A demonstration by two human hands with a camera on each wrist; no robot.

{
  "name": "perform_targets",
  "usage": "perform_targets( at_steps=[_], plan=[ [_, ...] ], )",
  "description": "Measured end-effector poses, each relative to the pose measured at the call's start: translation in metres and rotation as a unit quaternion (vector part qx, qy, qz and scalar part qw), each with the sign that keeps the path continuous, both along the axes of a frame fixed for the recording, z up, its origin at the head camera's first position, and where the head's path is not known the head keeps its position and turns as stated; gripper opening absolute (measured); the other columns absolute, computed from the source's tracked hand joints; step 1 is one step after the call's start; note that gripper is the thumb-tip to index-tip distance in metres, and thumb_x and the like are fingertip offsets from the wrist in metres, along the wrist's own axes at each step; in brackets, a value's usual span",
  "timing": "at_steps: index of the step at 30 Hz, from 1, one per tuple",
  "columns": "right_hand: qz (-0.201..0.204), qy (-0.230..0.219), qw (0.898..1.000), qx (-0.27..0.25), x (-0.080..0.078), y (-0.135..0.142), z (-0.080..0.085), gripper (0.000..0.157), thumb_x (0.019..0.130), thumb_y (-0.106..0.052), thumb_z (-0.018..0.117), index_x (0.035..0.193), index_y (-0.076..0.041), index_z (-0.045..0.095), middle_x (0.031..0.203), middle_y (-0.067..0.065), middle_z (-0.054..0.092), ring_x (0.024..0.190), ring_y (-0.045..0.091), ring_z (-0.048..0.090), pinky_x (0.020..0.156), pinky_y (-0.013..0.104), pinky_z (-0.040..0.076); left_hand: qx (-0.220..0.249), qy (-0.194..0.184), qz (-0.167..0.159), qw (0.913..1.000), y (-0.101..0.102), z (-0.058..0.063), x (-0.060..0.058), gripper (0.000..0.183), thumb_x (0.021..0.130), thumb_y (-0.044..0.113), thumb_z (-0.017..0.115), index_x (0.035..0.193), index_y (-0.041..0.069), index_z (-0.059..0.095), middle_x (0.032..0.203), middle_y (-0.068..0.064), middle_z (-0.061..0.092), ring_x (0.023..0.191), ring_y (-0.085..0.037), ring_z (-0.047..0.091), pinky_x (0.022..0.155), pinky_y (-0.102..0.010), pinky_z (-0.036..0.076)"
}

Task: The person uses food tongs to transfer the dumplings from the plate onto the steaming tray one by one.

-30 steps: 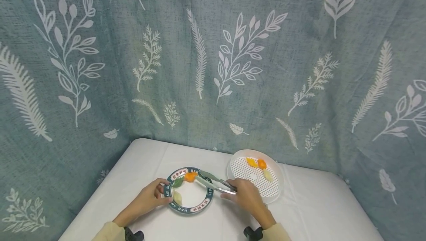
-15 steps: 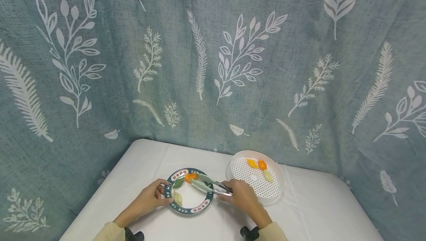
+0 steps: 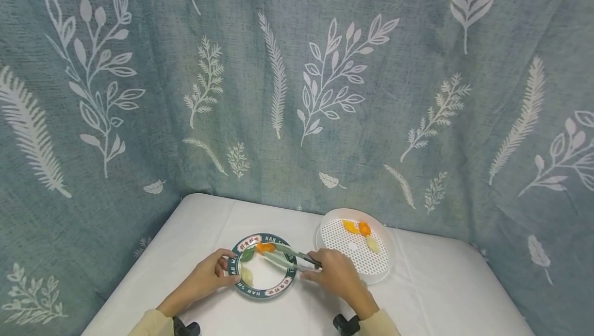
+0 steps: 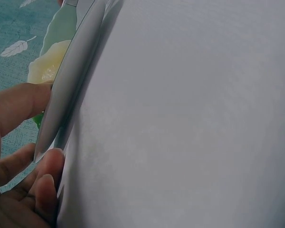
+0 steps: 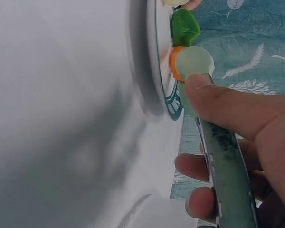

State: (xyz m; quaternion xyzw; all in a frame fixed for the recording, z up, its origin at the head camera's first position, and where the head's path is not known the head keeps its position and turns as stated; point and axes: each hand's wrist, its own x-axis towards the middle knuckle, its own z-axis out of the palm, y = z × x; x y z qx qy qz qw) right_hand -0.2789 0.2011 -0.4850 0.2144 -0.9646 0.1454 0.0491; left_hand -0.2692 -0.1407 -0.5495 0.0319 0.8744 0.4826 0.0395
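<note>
My left hand (image 3: 206,274) grips the left rim of a round plate (image 3: 278,289) with a dark green lettered border, thumb above and fingers below. My right hand (image 3: 341,274) holds pale green-tipped tongs (image 3: 297,254), their tips reaching over the plate. At those tips lies an orange piece (image 3: 264,247); whether they pinch it I cannot tell. A green leaf-like piece (image 3: 248,254) and a pale yellow piece (image 3: 246,275) lie along the plate's left side. In the right wrist view, a round tong tip (image 5: 194,62) partly hides the orange piece.
Behind my right hand stands a round white tray with holes (image 3: 390,246). In it lie a yellow piece (image 3: 351,227), another orange piece (image 3: 364,229) and a pale piece (image 3: 373,244). A leaf-patterned curtain (image 3: 287,94) hangs behind the white-covered table (image 3: 431,295).
My right hand has shifted slightly left, bringing the tongs further over the plate and their tips closer around the orange piece. The left hand and the plate stay where they were.
</note>
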Motion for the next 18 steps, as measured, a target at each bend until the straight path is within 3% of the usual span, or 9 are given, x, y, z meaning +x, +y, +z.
perform_targets(
  at_steps=[13,18],
  plan=[
    [0.013,0.019,1.000,0.006,-0.010,-0.014,-0.010,0.040,0.079,-0.049,0.086,0.101,-0.017,0.077,0.064,-0.011,0.045,0.058,0.006,0.038,0.051,0.025,0.032,0.006,-0.010,0.011,0.9999,0.001,0.000,0.001,0.067,0.074,0.029,0.094,0.130,0.012,0.061,0.093,-0.001,0.056,0.077,-0.017,0.052,0.064,-0.030,0.045],
    [0.017,0.050,0.998,0.014,-0.008,-0.015,-0.015,0.048,0.078,-0.050,0.085,0.110,-0.015,0.079,0.077,-0.006,0.066,0.062,0.005,0.044,0.054,0.026,0.038,0.008,-0.006,0.007,0.9999,0.000,0.000,0.001,0.066,0.074,0.028,0.094,0.129,0.012,0.062,0.093,-0.001,0.055,0.077,-0.017,0.052,0.064,-0.030,0.045]
  ],
)
